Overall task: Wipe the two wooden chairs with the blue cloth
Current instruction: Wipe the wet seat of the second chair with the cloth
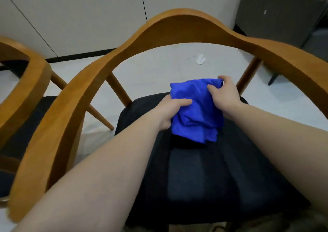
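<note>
Cloth [197,107] is bunched between both hands, left [170,111] and right [225,98] clamped on it, above the seat [195,169]; best fold it flat before wiping the chair [177,26] beyond.

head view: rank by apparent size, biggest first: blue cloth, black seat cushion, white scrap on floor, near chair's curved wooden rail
1. curved wooden rail, partly inflated by nearness to the camera
2. black seat cushion, close behind, so this order is unsure
3. blue cloth
4. white scrap, far off on the floor

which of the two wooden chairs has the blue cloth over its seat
The chair filling the middle of the view: both hands hold the blue cloth above its black seat. The other chair, at the left edge, has none.
</note>
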